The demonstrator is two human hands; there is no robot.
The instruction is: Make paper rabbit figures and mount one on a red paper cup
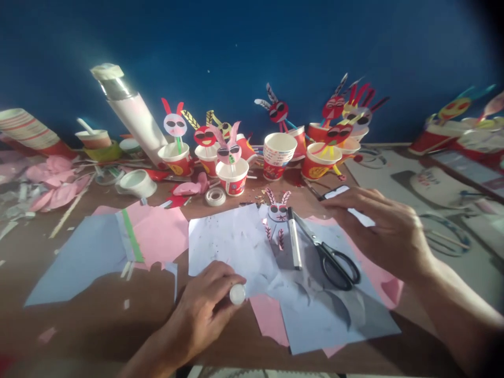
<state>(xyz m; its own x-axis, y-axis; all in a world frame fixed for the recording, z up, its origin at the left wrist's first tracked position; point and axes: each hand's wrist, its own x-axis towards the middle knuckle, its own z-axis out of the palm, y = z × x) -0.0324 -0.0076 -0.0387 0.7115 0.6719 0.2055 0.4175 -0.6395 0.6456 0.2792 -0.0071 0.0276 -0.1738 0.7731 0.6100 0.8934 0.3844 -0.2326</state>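
Note:
My left hand (210, 302), low in the middle, is closed around a small cylinder with a round whitish end (237, 294), seen end-on. At the right, my right hand (388, 231) reaches over the table with its fingers close together. By its fingertips lies a small white and dark piece (334, 193), and a white paper scrap (361, 217) shows beneath the hand; its grip is partly hidden. Between the hands are a white paper rabbit figure (277, 212), a white marker (294, 244) and black-handled scissors (338, 265), lying on paper sheets (232, 239).
Red paper cups (232, 178) with paper faces on sticks line the back by the blue wall. A tape roll (215, 196), a white mug (137, 184) and a tall flask (136, 118) stand left. Blue and pink sheets (84, 257) and pink scraps (59, 178) lie there too.

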